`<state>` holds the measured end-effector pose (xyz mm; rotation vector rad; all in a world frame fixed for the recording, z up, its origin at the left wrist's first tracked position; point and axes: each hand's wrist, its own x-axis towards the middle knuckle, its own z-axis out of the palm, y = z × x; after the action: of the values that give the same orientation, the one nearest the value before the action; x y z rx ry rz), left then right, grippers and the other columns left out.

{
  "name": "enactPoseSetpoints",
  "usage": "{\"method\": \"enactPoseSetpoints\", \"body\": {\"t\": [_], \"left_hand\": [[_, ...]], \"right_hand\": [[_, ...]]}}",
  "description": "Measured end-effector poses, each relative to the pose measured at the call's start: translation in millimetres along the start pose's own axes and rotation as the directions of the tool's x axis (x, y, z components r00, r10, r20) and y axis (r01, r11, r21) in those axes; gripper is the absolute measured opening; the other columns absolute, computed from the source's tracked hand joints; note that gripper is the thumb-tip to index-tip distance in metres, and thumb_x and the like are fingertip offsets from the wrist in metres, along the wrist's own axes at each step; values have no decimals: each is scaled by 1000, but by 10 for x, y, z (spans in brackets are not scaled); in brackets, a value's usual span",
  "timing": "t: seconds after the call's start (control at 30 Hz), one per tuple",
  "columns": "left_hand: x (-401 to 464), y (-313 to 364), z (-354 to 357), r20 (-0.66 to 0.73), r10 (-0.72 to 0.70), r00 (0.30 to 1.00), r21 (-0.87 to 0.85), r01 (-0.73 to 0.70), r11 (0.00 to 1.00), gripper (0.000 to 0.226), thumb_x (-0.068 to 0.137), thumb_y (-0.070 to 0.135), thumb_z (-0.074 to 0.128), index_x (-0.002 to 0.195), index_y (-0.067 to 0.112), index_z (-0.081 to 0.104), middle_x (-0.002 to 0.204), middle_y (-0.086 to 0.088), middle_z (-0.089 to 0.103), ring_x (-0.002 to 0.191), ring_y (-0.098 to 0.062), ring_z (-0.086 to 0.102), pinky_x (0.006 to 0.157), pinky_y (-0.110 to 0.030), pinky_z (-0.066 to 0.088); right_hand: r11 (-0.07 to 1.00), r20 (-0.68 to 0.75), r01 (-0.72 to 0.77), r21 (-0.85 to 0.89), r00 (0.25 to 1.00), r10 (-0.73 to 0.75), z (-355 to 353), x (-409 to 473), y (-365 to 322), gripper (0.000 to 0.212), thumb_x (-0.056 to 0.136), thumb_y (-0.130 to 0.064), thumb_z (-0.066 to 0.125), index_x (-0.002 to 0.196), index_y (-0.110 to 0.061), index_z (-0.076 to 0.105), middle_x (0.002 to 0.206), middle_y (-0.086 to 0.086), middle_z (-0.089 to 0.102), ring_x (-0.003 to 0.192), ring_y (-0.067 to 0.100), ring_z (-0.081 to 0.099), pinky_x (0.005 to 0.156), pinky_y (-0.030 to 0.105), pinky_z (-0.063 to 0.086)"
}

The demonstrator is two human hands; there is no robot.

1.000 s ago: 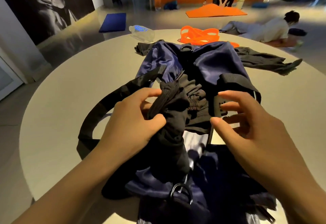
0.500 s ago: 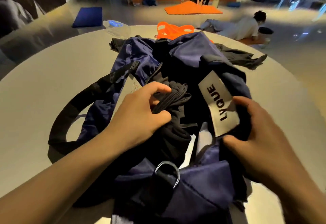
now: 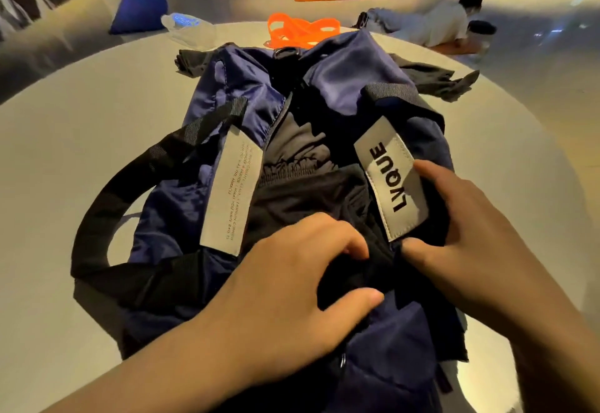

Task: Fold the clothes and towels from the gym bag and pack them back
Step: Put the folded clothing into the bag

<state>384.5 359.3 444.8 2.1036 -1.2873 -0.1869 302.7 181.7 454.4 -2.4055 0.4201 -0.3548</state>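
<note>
A navy gym bag (image 3: 344,78) with black straps lies open on a round pale table (image 3: 97,139). Dark clothes fill its opening: a grey garment with a gathered waistband (image 3: 292,152) and a black garment (image 3: 302,198) nearer me. My left hand (image 3: 292,282) grips the black cloth at the near end of the opening, fingers curled into it. My right hand (image 3: 470,234) holds the bag's right edge beside the white label (image 3: 389,178), thumb under the label's lower corner and fingers over the flap.
A second white label (image 3: 230,191) lies on the bag's left side. Behind the bag are a dark garment (image 3: 431,78), orange straps (image 3: 302,31) and a clear plastic bottle (image 3: 188,27). Two people and mats are on the floor beyond the table.
My left hand has come down and nearer, pushing the black bundle lower into the opening. My right hand took hold of the bag's right edge at the label; the opening now lies wider.
</note>
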Motion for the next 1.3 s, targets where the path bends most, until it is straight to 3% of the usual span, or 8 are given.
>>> {"method": "enactPoseSetpoints", "body": {"t": [0.3,0.5,0.6,0.73,0.8,0.9,1.13,1.3], "left_hand": [[165,-30,164,11,-109,994,46,109,993,17,85,41,53,98,34,61,85,16,61,71,-2,52,64,-25,41],[141,-74,-203,211,-135,968,-336,201,920,14,86,39,57,94,31,64,87,6,69,82,-19,66,79,-47,52],[220,-73,-151,345,-118,931,-243,210,947,29,90,54,51,110,36,63,100,19,66,94,1,63,86,-27,49],[272,-230,-71,90,-54,994,-88,62,994,31,92,41,47,116,30,63,118,21,60,113,7,51,96,-18,39],[276,-302,46,187,-27,982,67,14,998,54,85,57,47,135,36,48,150,19,28,140,5,17,117,-23,16],[292,-387,298,422,-139,896,155,80,985,94,69,85,24,149,44,0,151,25,-28,131,9,-37,114,-45,-20],[317,-488,555,402,-204,893,417,20,909,105,69,90,29,150,37,-14,155,13,-29,134,-4,-38,111,-58,-19],[341,-392,546,354,-252,900,439,78,895,105,74,81,44,153,29,-3,159,10,-14,142,-9,-25,110,-61,-14]], "right_hand": [[993,-2,12,120,1000,-12,41,-42,77,74,72,-9,68,104,-67,35,106,-16,50,99,4,51,76,19,40],[984,18,18,176,1000,-22,2,-10,104,69,73,-7,68,94,-64,37,100,-23,51,92,-1,51,71,13,38],[983,29,23,180,999,-28,40,9,79,65,72,-7,67,92,-62,39,104,-12,52,96,4,52,74,16,41],[981,43,1,196,999,-10,31,-29,140,72,73,-6,69,94,-66,37,105,-12,50,98,5,51,73,17,42],[980,51,-5,201,999,-5,35,-43,152,76,73,-6,69,97,-70,34,102,-19,49,98,-1,50,73,15,41],[984,45,-18,178,999,10,9,-50,143,79,72,-4,68,89,-74,35,93,-27,45,93,-11,48,69,13,40],[991,34,-113,69,993,111,-362,-194,40,79,63,-14,75,93,-78,41,95,-13,55,95,23,55,86,56,50],[988,28,-147,54,989,145,-463,-272,-59,89,52,-22,82,110,-75,41,116,-33,56,107,16,59,86,56,51]]}}
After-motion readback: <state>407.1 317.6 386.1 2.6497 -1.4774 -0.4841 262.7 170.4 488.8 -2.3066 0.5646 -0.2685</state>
